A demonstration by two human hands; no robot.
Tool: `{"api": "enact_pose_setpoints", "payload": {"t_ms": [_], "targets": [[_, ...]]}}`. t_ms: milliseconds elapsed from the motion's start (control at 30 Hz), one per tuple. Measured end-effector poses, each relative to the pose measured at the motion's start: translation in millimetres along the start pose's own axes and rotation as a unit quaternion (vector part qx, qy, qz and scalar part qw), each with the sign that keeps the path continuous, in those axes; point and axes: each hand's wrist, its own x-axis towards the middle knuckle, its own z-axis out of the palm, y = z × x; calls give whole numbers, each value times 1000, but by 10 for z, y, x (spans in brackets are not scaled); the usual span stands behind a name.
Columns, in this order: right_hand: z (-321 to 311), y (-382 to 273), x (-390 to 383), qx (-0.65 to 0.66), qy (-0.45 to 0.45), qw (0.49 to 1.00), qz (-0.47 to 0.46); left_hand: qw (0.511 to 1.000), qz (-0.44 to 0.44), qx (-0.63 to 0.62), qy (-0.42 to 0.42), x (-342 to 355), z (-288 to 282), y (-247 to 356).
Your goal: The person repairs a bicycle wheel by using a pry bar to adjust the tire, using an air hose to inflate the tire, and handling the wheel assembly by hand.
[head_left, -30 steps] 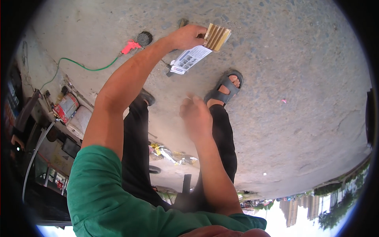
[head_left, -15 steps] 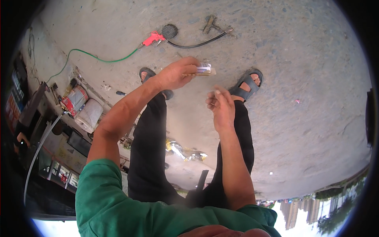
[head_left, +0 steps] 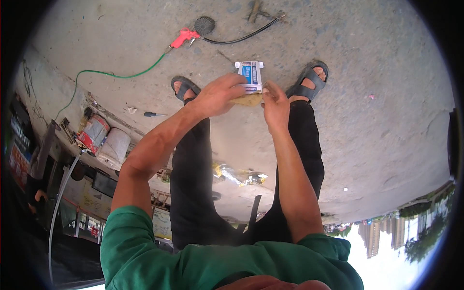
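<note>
A small flat white and blue carton (head_left: 251, 76) is held up in front of me between my knees, its printed face showing. My left hand (head_left: 220, 95) grips it from the left, fingers closed on its lower left side. Along its lower edge shows a brownish-yellow flap or sheet (head_left: 250, 100); I cannot tell whether it belongs to the carton. My right hand (head_left: 276, 107) pinches the carton's lower right corner with thumb and fingers, the remaining fingers curled.
A red air gun (head_left: 184, 37) with a round black gauge, green hose (head_left: 116, 76) and black hose (head_left: 237, 41) lies ahead. A screwdriver (head_left: 154, 114) is on the ground at left, near a red-and-white container (head_left: 93, 131). Clear plastic packaging (head_left: 237, 175) lies between my legs.
My right hand has moved up and left, from apart to pinching the carton. The carton has turned from nearly edge-on to showing its printed face.
</note>
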Motion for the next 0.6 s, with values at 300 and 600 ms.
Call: {"api": "enact_pose_setpoints", "payload": {"t_ms": [300, 600], "targets": [[107, -83, 39, 50, -21, 997, 52, 999, -26, -1, 30, -44, -196, 43], [170, -146, 59, 82, -38, 993, 74, 985, -34, -58, 162, -118, -70, -32]]}}
